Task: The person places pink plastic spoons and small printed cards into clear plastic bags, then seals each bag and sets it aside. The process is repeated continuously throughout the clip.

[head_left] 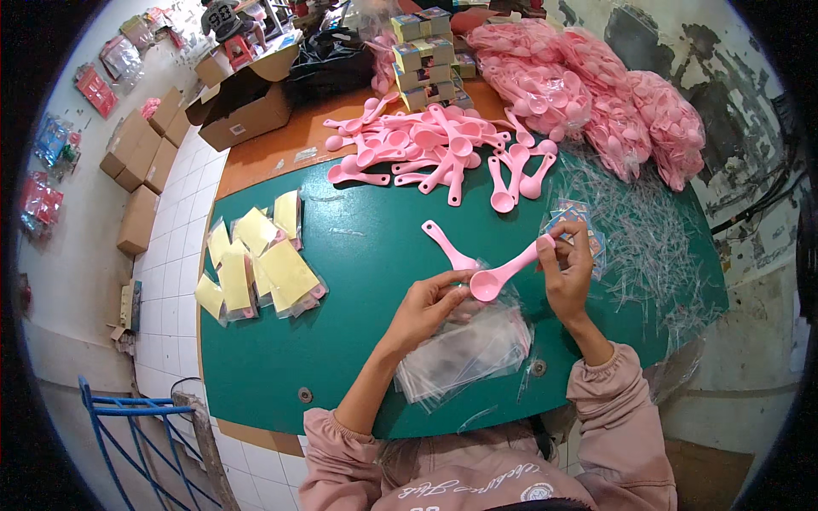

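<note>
A pink plastic scoop spoon (516,266) slants across the middle, its round bowl toward my left hand. Its handle end is pinched between the thumb and fingers of my right hand (569,271). My left hand (431,305) has its thumb and fingers closed on thin clear plastic, apparently a bag, just beside the bowl. A second pink spoon (445,243) lies just beyond the left fingers, its bowl partly hidden. Below both hands, a stack of flat clear plastic bags (464,358) rests on the green table (358,358).
Loose pink spoons (426,140) are heaped at the far side. Yellow-carded packets (256,260) lie left. Printed cards (592,234) sit behind my right hand, with clear plastic strips (648,247) beyond. Bagged spoons (596,94), card stacks (423,64) and an open carton (247,102) stand at the back.
</note>
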`<state>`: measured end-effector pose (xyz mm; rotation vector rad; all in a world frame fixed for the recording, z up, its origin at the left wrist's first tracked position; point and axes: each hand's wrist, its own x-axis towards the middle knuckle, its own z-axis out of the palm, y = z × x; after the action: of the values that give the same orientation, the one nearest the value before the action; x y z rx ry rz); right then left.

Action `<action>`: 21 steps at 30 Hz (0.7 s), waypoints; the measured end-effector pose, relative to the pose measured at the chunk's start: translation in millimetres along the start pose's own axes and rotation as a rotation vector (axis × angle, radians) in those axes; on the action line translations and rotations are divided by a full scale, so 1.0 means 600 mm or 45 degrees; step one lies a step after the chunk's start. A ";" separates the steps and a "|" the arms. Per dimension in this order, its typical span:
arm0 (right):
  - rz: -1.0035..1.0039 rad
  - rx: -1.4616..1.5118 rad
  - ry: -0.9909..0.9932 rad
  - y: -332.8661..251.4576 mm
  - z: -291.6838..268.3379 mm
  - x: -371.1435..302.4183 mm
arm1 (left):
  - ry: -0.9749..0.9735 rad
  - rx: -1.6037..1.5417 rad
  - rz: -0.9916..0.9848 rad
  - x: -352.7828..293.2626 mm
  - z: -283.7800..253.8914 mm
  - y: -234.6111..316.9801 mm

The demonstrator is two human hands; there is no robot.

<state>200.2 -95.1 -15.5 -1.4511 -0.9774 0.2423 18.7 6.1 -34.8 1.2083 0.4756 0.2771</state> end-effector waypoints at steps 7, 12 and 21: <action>0.146 0.027 -0.307 -0.009 0.012 -0.014 | -0.019 0.124 0.074 -0.001 0.010 -0.003; 0.156 0.103 -0.269 -0.013 0.013 -0.016 | -0.047 0.072 0.021 -0.005 0.007 -0.004; -0.356 0.024 -0.689 -0.022 0.016 -0.009 | -0.095 0.041 0.021 -0.013 0.011 0.023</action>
<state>184.9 -94.3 -7.5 -1.2332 -1.5964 0.4495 15.8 1.6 -18.4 1.2504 0.4063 0.2384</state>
